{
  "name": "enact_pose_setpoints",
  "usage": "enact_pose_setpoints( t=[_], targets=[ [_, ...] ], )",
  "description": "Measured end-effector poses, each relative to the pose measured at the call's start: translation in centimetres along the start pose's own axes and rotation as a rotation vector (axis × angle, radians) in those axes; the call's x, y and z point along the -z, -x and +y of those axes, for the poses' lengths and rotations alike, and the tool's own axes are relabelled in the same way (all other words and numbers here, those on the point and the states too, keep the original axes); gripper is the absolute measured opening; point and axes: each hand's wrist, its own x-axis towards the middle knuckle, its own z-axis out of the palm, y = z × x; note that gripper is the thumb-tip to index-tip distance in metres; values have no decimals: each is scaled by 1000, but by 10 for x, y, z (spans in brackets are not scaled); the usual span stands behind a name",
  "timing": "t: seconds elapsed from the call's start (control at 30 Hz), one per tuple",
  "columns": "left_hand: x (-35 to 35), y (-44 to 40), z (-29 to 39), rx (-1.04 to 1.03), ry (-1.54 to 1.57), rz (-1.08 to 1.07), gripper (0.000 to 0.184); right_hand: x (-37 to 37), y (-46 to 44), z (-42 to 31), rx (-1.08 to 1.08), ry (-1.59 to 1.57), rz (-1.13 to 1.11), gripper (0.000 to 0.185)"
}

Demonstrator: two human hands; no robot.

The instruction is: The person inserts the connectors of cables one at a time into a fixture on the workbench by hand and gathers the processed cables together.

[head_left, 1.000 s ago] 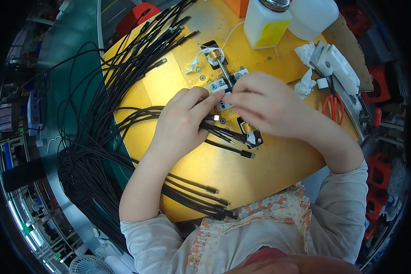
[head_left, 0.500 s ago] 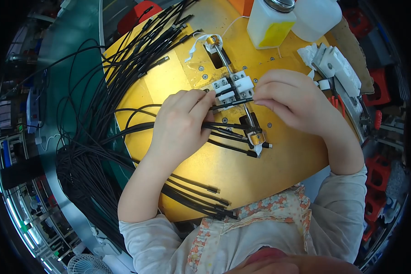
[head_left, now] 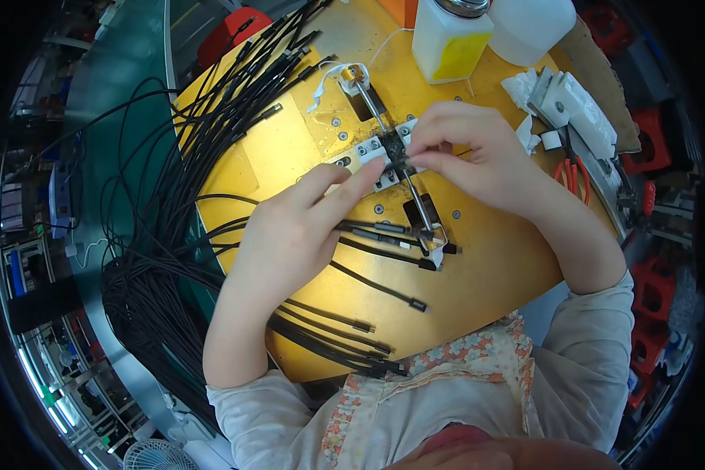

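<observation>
My left hand (head_left: 294,227) is at the left side of a small metal fixture (head_left: 372,149), its index finger stretched to the white block and its other fingers curled over black cables (head_left: 380,229). Pinched at the fixture's right side, my right hand (head_left: 466,149) touches a dark piece at the centre, too small to make out. Metal rods run up and down from the fixture, with white tissue (head_left: 329,78) round the upper end. Below my left hand, one black cable (head_left: 384,291) lies apart with its plug on the yellow board.
Black cables (head_left: 235,102) spread over the upper left of the yellow board (head_left: 478,290), and a thick bundle (head_left: 145,313) hangs at its left. A white bottle (head_left: 450,43) stands at the back. Red-handled pliers (head_left: 576,176) lie near a metal block (head_left: 580,113) at right.
The cable held across the fixture half a second ago no longer shows there. My left hand has shifted slightly down and left, my right hand up and left. One cable plug now lies lower on the board.
</observation>
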Motion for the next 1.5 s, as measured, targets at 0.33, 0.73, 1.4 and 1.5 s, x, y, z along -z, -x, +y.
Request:
enact_pose_setpoints(
  t=[0.33,0.73,1.4,1.5],
  targets=[
    [-26,-7,-19,-110,-252,91,58,-5,0,11,-17,201,-4,10],
    [-25,-7,-15,-64,-177,66,65,9,16,-36,-102,32,-311,14],
    [-33,-5,-23,-129,-60,237,46,-4,11,-15,29,-46,92,9],
    [-4,0,-3,-43,86,163,41,0,9,-20,117,-83,104,10]
  ],
)
